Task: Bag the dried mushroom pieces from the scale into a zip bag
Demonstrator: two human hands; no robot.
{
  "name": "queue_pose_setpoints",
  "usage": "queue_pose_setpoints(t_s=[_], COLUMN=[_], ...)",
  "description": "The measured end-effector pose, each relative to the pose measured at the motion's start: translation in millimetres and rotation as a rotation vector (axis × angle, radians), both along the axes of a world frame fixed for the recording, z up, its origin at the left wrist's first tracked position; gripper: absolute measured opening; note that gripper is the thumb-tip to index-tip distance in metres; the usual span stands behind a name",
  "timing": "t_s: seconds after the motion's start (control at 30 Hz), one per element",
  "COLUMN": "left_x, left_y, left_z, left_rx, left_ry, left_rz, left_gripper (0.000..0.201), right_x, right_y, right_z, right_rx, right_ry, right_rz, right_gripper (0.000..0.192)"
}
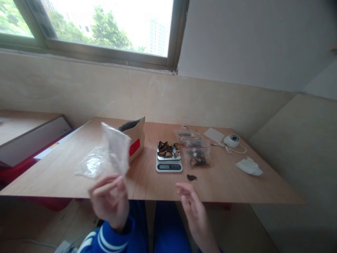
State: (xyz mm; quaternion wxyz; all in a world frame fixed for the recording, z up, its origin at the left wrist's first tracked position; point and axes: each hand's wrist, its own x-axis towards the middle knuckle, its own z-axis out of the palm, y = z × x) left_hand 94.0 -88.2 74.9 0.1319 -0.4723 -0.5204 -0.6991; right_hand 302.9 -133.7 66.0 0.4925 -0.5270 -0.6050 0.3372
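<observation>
My left hand (110, 198) pinches the lower edge of a clear plastic bag (116, 147), holding it up over the left part of the table; both are a little blurred. My right hand (193, 207) hovers at the table's front edge with nothing in it, its fingers stretched out. Just beyond those fingers lies one dark dried piece (191, 177). On the white digital scale (169, 168) sits a heap of brown dried slices (167, 149), possibly mushroom. The numbers on its display are too small to read.
An open brown paper pouch (137, 140) with a red label stands behind the raised bag. More clear plastic (92, 163) lies at left. Filled zip bags (197, 156) are right of the scale. Farther right are a white round device (231, 140) with a cable and a crumpled white tissue (249, 166).
</observation>
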Motion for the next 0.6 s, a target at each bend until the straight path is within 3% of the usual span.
queue_pose_setpoints(t_s=[0.13,0.3,0.43,0.53,0.6], left_x=[55.3,59.4,49.9,46.4,43.9], left_y=[-25.8,-22.8,-10.8,-4.5,0.6], left_z=[-5.5,-8.0,-12.3,-18.9,-22.7], left_rx=[-0.163,-0.323,-0.366,-0.371,-0.339], left_ry=[0.231,0.263,0.272,0.286,0.281], left_rz=[-0.498,-0.804,-0.852,-0.755,-0.651], left_gripper=[0.020,0.036,0.051,0.054,0.045], right_x=[-36.3,-29.1,-23.0,-27.4,-31.3], right_y=[-0.5,6.6,15.9,23.3,29.2], right_z=[9.9,1.0,4.9,9.0,10.8], right_rx=[-0.017,-0.053,-0.091,-0.082,-0.065], right_ry=[0.183,0.237,0.220,0.193,0.163], right_rz=[0.046,-0.166,-0.102,-0.052,-0.007], right_gripper=[0.043,0.043,0.039,0.035,0.033])
